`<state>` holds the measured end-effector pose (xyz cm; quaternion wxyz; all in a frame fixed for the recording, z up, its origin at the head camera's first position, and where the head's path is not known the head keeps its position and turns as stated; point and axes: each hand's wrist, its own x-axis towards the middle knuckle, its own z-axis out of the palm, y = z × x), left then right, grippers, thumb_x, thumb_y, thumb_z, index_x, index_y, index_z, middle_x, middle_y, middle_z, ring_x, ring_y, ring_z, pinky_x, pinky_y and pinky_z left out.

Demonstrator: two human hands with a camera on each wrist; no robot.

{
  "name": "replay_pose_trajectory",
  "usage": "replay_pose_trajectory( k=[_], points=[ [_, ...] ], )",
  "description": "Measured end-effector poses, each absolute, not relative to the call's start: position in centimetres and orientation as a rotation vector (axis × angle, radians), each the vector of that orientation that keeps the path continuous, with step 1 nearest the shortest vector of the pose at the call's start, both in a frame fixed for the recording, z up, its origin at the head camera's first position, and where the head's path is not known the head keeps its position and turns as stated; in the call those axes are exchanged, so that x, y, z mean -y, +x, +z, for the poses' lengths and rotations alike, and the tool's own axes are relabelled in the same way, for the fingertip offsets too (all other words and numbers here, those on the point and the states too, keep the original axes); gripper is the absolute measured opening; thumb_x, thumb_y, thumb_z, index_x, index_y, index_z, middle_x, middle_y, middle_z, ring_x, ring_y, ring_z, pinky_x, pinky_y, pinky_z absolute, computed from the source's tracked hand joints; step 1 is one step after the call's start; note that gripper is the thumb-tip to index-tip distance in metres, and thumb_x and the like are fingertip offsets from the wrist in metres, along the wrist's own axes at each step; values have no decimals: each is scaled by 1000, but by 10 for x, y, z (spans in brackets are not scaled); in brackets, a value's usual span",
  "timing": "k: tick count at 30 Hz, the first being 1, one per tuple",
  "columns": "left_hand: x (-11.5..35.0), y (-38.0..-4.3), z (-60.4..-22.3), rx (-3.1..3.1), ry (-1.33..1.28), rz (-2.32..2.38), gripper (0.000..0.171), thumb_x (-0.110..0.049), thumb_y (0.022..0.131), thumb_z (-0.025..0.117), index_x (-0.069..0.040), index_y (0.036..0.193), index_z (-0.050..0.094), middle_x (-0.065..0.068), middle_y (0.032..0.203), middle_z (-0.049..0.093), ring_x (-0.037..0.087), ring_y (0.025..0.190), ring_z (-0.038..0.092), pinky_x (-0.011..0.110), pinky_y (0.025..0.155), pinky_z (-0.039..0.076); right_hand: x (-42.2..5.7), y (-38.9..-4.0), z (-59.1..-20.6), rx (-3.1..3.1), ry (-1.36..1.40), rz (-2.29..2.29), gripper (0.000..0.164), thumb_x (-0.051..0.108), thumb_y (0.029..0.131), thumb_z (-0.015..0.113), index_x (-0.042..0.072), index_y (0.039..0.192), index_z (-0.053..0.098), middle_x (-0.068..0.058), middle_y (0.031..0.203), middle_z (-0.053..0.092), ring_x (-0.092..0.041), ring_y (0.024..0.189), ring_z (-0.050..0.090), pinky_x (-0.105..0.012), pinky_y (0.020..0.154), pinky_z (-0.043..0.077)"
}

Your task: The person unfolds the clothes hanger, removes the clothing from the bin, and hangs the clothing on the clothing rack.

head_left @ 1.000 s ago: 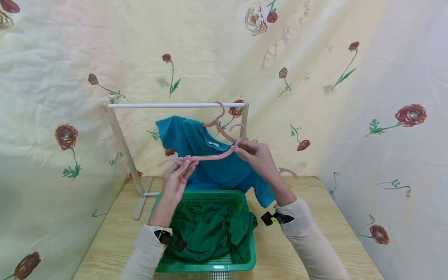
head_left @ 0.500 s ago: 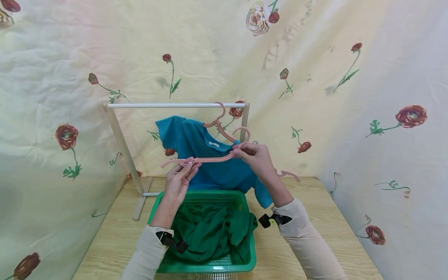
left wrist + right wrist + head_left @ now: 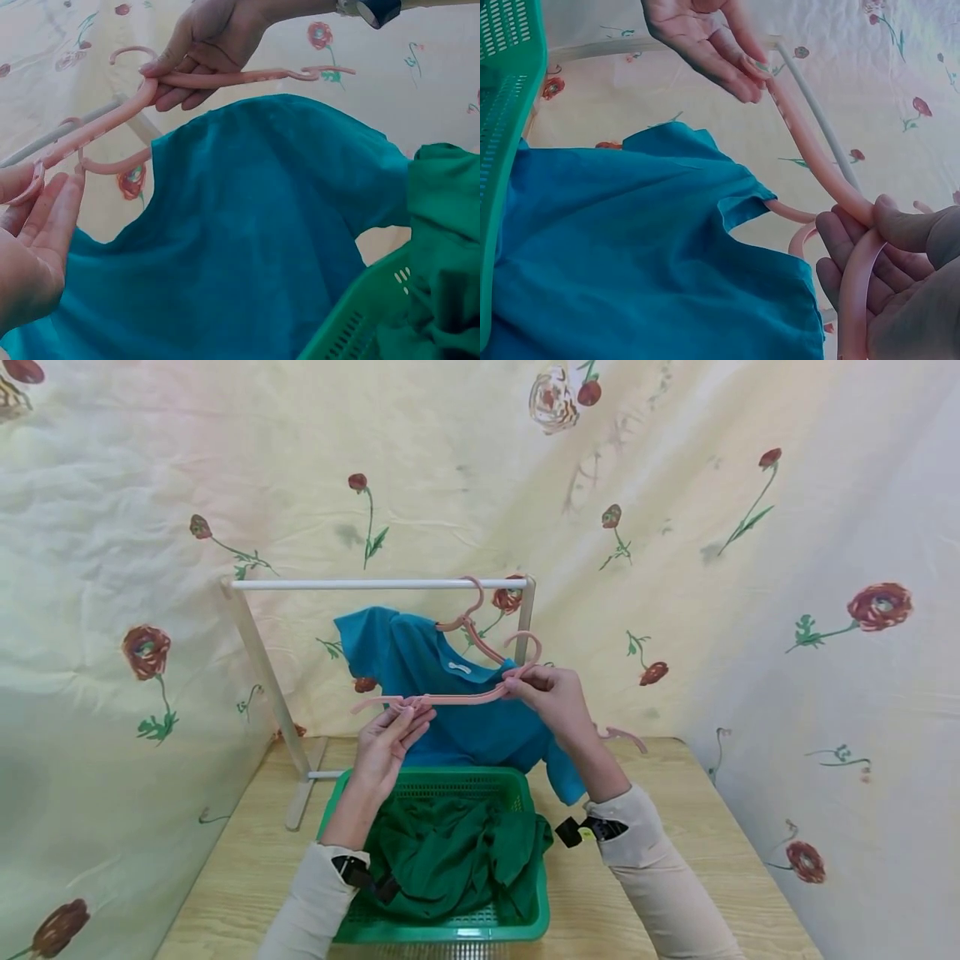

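A pink clothes hanger [image 3: 461, 699] is held up between both hands, above the green basket. My left hand [image 3: 384, 747] pinches its left arm near the notched end, thumb on one side and fingers on the other. At the base of its hook, my right hand [image 3: 551, 697] pinches the hanger; in the right wrist view the thumb [image 3: 907, 225] presses over the junction. Behind it a blue T-shirt [image 3: 465, 727] hangs on a second pink hanger [image 3: 480, 639], hooked over the rack's white bar [image 3: 360, 585]. The held hanger's right arm is partly hidden behind my right hand.
A green plastic basket [image 3: 536, 927] stands on the wooden table [image 3: 637, 893], with a crumpled green garment [image 3: 450, 860] inside, spilling over its right rim. The rack's left wooden leg [image 3: 266, 685] rises behind the basket. Floral cloth [image 3: 450, 460] surrounds the table.
The held hanger has shifted slightly to the right, both hands moving with it, and its left arm has levelled a little. The blue T-shirt and basket stay put.
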<state>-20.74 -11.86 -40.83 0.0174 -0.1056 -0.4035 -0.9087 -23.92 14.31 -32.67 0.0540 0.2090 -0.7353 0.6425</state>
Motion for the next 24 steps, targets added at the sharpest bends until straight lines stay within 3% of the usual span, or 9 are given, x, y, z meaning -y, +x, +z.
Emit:
replay_pose_trajectory(
  k=[4,12,18,24],
  points=[
    [120,-208,-412,1352,-284,-2788,24,-9,105,55,-19,108,77,0,112,78,15,108,74,29,97,57,-148,-240,-326,2223,596,1965,30,12,99,66,-15,112,69,-32,117,69,-6,89,73,-23,89,59],
    [128,-209,-426,1498,-203,-2745,19,-11,105,57,-18,110,74,-1,110,77,13,108,74,28,99,56,-157,-239,-325,2203,559,1981,29,14,98,68,-10,114,71,0,96,77,-8,87,75,-24,89,59],
    [132,-208,-436,1647,-121,-2710,20,-13,104,60,-10,120,70,-2,110,77,12,108,73,37,108,50,-163,-235,-326,2221,529,1952,29,15,98,69,-9,114,71,-3,97,78,-8,86,74,-23,87,60],
    [134,-206,-447,1877,-64,-2637,44,-18,101,65,3,139,57,-4,112,77,10,108,73,38,109,51,-169,-231,-330,2237,521,1943,31,15,98,68,-11,115,70,2,95,78,-7,87,74,-22,87,59]
  ],
)
